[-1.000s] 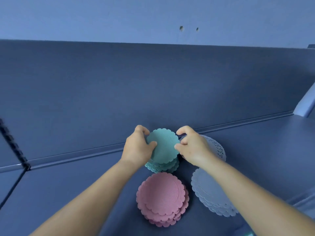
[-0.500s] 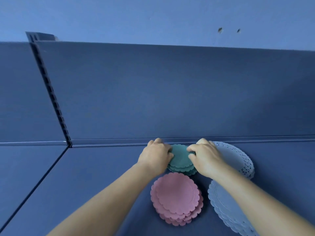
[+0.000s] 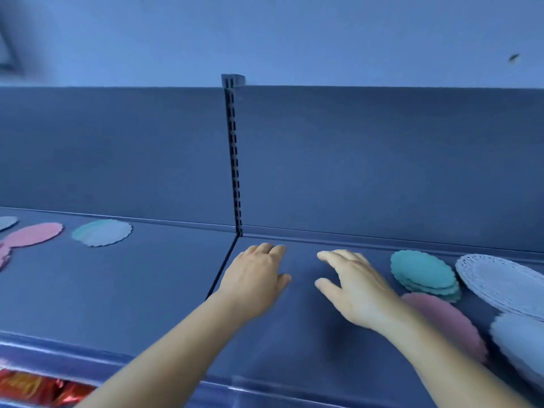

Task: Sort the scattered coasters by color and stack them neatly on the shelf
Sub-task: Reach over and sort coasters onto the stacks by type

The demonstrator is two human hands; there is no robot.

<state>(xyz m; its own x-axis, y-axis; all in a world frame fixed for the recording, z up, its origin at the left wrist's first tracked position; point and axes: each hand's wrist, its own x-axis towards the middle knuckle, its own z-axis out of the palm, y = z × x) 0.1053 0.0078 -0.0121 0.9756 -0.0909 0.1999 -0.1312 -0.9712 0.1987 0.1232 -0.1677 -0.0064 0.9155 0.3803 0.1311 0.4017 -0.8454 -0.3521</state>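
On the dark blue metal shelf (image 3: 294,343), the stack of teal scalloped round coasters (image 3: 424,273) is now released and left beside the pink stack (image 3: 444,322), so teal appears sorted. Loose coasters (image 3: 101,232) remain far left. Both hands, left (image 3: 256,275) and right (image 3: 353,285), are held flat, fingers relaxed, gripping nothing.

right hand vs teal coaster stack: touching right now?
Apart. The head view shows a strip of bare shelf between the right hand and the teal coaster stack; the fingers are spread and hold nothing.
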